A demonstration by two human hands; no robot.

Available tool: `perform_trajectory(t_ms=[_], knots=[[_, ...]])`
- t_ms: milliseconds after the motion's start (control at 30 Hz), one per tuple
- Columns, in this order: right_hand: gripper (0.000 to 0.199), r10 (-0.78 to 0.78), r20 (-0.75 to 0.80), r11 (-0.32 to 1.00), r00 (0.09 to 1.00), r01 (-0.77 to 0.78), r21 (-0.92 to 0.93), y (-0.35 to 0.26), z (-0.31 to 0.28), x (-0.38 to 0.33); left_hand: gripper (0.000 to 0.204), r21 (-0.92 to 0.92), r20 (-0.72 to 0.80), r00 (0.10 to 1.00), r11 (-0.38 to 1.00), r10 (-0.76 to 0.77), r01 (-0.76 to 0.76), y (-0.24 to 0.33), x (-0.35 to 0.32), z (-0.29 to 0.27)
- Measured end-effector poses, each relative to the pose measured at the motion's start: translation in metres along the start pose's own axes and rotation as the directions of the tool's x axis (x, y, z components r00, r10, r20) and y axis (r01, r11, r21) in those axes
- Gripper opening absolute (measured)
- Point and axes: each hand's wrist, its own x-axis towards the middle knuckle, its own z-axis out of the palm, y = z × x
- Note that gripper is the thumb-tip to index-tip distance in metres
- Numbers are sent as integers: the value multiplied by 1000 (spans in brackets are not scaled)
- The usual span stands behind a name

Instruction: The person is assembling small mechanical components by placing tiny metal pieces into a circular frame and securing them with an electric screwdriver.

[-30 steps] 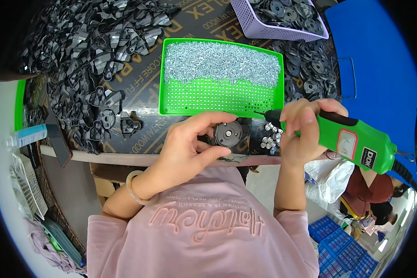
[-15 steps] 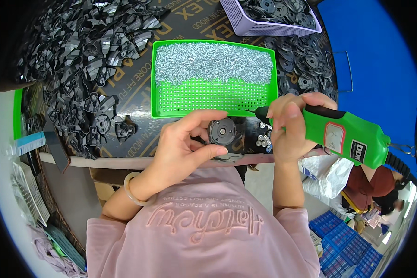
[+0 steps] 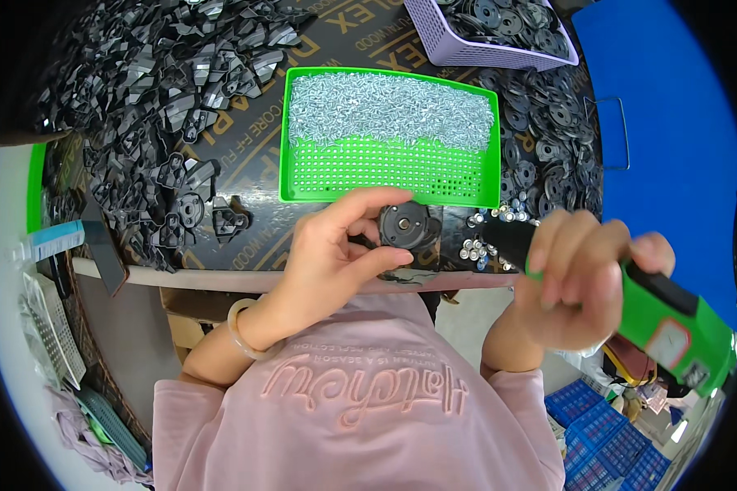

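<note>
My left hand pinches a black round plastic part between thumb and fingers, just in front of the screw tray. A small metal piece shows at the part's centre. My right hand, smeared by motion, is wrapped round a green and black electric screwdriver at the right, its nose toward the table. The tip is blurred. Between the two hands lie several small silver metal pieces. Behind the left hand stands a green perforated tray, its far half covered with silver screws.
Angular black plastic parts are heaped over the left of the table. Black discs lie at the right, below a lilac basket holding more of them. A blue surface with a wire handle borders the table; blue crates stand below.
My right hand has swung the screwdriver right and toward me, away from the tray's edge. The left hand keeps its hold on the round part. The whole view has shifted slightly.
</note>
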Motion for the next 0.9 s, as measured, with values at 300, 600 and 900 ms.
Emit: perform_trajectory(t_ms=[300,600,900], knots=[[29,46,144,993,989,-60,97,-6,28,-6,56,-24,36,999,1000,-12,13,1,3,7],[30,73,173,994,982,-87,73,-3,29,-7,61,47,63,997,998,-48,45,5,3,2],[29,84,205,994,975,-97,57,-4,26,-7,61,37,78,997,999,-25,22,2,2,5]])
